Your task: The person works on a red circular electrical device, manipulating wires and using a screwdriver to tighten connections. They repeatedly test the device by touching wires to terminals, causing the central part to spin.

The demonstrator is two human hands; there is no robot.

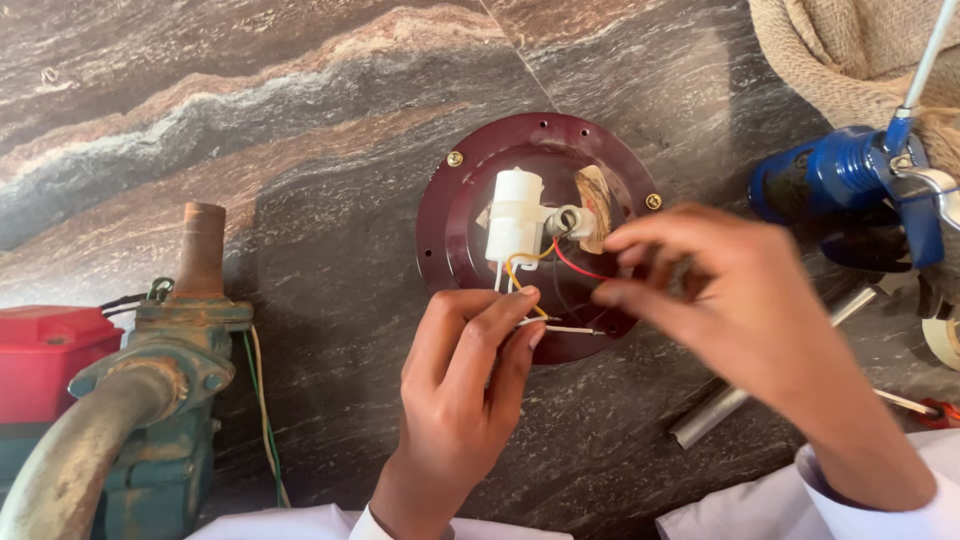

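A: Where are the wires?
B: On a round maroon plate [440,235] on the stone counter [300,200]. The left hand [465,385] pinches a white wire [565,329]; the right hand [715,300] pinches near a red wire [575,267].
A: Nearby?
B: A green pump [150,400].

A dark, veined stone floor [300,150] is seen across the whole view. At the left edge a rusted green pump [150,400] with a curved pipe is set beside a red box [45,355]. At the upper right a blue cylindrical tool [830,175] is laid against burlap sacking [850,50]. A grey metal tube [715,410] is laid on the floor at lower right.
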